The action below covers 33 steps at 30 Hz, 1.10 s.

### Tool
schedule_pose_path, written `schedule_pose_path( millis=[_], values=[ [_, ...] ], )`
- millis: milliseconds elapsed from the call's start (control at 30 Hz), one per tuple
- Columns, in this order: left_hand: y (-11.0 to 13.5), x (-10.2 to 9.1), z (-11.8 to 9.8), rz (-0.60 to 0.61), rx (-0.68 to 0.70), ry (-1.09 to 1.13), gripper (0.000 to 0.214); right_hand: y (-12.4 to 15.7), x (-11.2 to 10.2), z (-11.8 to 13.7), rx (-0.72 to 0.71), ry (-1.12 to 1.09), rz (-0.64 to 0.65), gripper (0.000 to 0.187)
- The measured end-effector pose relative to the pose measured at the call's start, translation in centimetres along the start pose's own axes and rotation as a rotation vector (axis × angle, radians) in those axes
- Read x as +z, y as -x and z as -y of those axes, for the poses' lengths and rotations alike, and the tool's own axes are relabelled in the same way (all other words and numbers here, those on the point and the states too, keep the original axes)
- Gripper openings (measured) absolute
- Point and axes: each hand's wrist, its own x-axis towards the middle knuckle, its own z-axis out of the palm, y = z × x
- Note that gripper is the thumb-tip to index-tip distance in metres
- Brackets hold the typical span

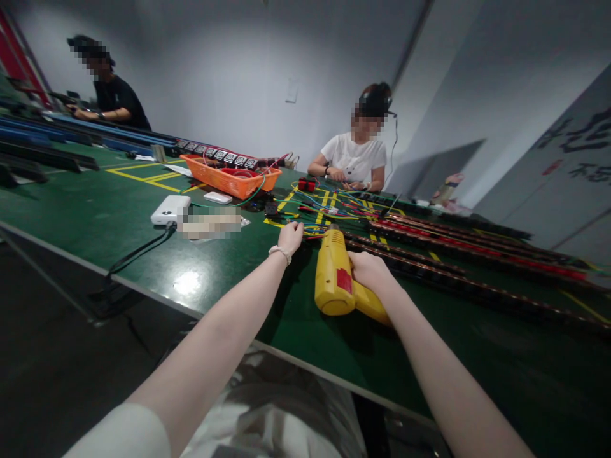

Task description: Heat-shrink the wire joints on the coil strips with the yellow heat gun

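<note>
My right hand [367, 270] is wrapped round the handle of a yellow power screwdriver [334, 275] that points away from me over the green table [143, 248]. My left hand [290, 236], with a bracelet at the wrist, reaches forward just left of the tool's nose. Its fingers curl down onto coloured wires [329, 210] and small dark parts at the table's middle. What those fingers pinch, if anything, is hidden. Long black strips with red inserts [453, 245] lie to the right of the tool.
An orange basket [229, 180] and a white box [169, 210] with a black cable stand at the left. One person in white sits across the table, another in black at the far left. The table's near edge [157, 299] runs diagonally before me.
</note>
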Motion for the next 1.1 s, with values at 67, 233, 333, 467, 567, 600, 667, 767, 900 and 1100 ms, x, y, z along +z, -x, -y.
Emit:
schedule_pose_path(
  millis=[67, 233, 333, 467, 567, 600, 667, 767, 900, 1100],
  values=[
    [0.0, 0.0, 0.0, 0.007, -0.002, 0.012, 0.036, -0.1, 0.0, 0.2, 0.039, 0.019, -0.002, 0.039],
    [-0.3, 0.2, 0.5, 0.040, -0.012, 0.085, 0.034, -0.3, 0.2, 0.5, 0.032, 0.002, -0.026, 0.072],
    [-0.5, 0.3, 0.7, 0.052, -0.019, 0.121, 0.031, -0.6, 0.2, 0.9, 0.001, -0.019, -0.003, 0.080],
    [-0.7, 0.2, 0.9, 0.058, 0.008, 0.161, 0.029, -1.5, 0.3, 2.5, -0.054, -0.012, 0.001, 0.085],
    [-0.9, 0.2, 1.1, 0.056, 0.039, 0.198, 0.027, -2.2, 0.3, 3.9, -0.115, 0.023, -0.001, 0.088],
    [-1.0, 0.2, 1.3, 0.058, 0.049, 0.206, 0.026, -2.4, 0.3, 4.3, -0.131, 0.033, -0.007, 0.088],
    [-1.2, 0.4, 1.6, 0.068, 0.061, 0.226, 0.026, -2.7, 0.3, 4.8, -0.147, 0.045, -0.019, 0.088],
    [-1.5, 0.5, 2.0, 0.078, 0.065, 0.264, 0.028, -2.7, 0.2, 5.0, -0.145, 0.042, -0.023, 0.087],
    [-1.4, 0.5, 2.0, 0.079, 0.059, 0.302, 0.028, -2.4, 0.3, 4.6, -0.154, 0.004, -0.021, 0.087],
    [-0.8, 0.0, 1.2, 0.062, 0.052, 0.285, 0.027, -2.1, 0.6, 4.1, -0.158, -0.017, -0.031, 0.087]
  ],
)
